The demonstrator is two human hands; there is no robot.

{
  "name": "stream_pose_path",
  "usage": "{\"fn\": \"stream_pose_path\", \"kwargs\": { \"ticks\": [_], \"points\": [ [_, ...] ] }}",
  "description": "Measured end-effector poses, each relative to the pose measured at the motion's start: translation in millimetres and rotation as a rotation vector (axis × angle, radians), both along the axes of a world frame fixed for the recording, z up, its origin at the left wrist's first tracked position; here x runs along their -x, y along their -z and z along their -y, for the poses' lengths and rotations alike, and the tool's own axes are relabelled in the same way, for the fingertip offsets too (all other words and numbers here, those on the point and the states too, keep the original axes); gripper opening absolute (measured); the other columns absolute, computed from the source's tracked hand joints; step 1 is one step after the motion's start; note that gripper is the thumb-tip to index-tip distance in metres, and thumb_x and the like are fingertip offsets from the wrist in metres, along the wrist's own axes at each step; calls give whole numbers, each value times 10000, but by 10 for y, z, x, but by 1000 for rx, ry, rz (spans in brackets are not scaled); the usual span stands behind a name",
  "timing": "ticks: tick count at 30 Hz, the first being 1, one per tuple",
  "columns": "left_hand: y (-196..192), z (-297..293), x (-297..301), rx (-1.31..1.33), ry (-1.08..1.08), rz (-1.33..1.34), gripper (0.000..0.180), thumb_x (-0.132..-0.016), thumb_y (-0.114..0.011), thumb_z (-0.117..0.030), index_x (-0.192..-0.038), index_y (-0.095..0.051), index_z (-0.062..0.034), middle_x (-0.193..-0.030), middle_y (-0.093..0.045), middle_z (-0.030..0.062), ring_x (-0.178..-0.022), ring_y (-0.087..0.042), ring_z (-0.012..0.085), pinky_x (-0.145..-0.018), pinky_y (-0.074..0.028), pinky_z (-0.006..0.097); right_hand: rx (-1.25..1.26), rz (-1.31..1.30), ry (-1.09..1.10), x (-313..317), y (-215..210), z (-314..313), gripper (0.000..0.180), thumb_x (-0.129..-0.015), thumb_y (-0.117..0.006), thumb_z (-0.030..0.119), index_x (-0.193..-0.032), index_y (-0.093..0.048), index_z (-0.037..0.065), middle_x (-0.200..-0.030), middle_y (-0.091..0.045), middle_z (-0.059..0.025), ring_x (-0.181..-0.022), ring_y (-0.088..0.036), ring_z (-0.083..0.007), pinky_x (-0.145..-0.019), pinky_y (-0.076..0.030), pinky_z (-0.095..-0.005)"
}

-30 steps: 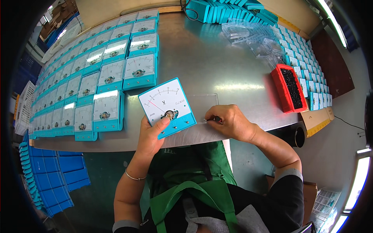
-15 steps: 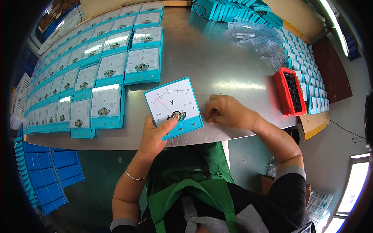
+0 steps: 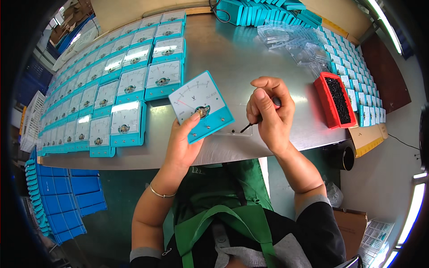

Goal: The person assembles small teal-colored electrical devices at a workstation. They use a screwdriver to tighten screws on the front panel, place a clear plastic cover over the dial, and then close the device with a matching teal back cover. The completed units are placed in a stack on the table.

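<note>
Now the left hand (image 3: 181,145) holds a teal panel meter (image 3: 201,106) tilted above the worktop (image 3: 232,53), fingers clamped on it; the right hand (image 3: 270,116) fingers pinch a small screwdriver (image 3: 250,126).

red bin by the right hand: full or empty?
Full, or close to it: the red bin holds a bed of small black parts nearly to its rim.

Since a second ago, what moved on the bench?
The right hand lifted off the table edge with its small dark tool, rising beside the meter. The left hand tilted the teal panel meter up slightly. Meter rows and red tray stayed put.
</note>
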State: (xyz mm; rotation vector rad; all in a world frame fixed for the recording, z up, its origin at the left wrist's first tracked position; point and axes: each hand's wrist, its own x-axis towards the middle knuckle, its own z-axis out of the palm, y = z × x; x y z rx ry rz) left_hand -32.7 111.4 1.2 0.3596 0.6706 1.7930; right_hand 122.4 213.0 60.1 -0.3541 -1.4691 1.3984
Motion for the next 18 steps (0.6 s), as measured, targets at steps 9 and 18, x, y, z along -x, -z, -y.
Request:
{"fn": "stream_pose_path", "kwargs": {
  "ticks": [9,18],
  "points": [
    [108,-128,-106,81,33,-8,376,-859,-626,-75,-1206,-499,-8,-1159,-581,90,-1093,-554,187,-959,-434,359,-16,-82,27,40,243,-32,136,-971,-491,110,-1068,-508,16,-556,-377,22,-430,-309,-54,-388,-264,-230],
    [127,-114,-102,64,28,-12,378,-856,-637,-91,-1200,-503,-12,-1137,-592,86,-1070,-568,180,-945,-441,352,-176,32,156,61,279,4,95,-966,-467,62,-1024,-497,-6,-613,-433,-1,-499,-391,-64,-447,-336,-224]
  ]
}}
